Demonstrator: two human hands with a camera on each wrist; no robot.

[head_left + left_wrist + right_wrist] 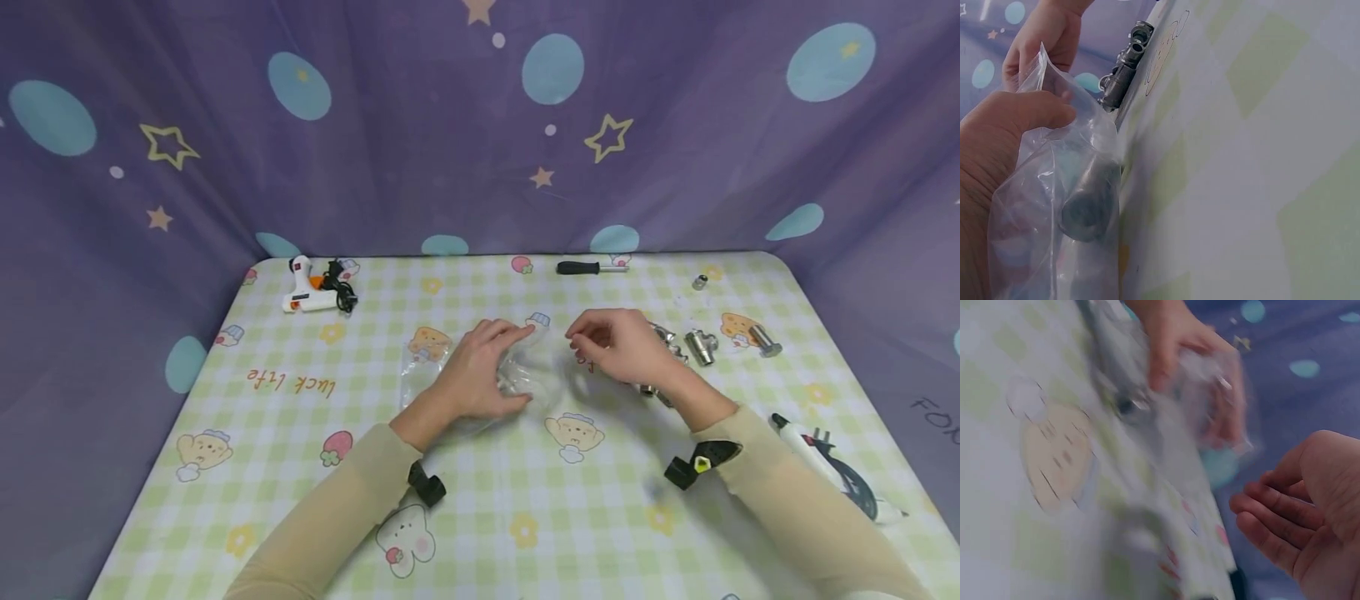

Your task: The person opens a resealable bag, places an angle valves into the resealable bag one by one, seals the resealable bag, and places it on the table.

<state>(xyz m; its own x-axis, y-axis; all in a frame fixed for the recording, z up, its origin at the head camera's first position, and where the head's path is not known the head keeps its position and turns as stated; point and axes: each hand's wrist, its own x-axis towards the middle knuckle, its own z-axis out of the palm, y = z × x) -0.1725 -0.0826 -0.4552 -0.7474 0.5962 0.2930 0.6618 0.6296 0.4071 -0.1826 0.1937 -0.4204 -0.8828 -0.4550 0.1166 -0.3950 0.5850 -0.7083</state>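
My left hand [480, 371] grips a clear plastic bag [536, 379] near its top, thumb bent over the film. Through the bag in the left wrist view shows a grey metal cylinder [1090, 203]. To the right, my right hand [622, 346] hovers with loosely bent fingers [1272, 515] and nothing between them, a gap away from the bag in the right wrist view. Several shiny metal fittings [701, 347] lie just beyond and beside the right hand; part of that group is hidden behind it.
A metal bolt-like piece [765, 341] and a small metal piece [700, 282] lie at the right. A black-handled screwdriver [579, 267] is at the back edge. A white glue gun [311, 293] with a black cord sits back left. A white-and-grey tool [832, 468] lies by the right forearm.
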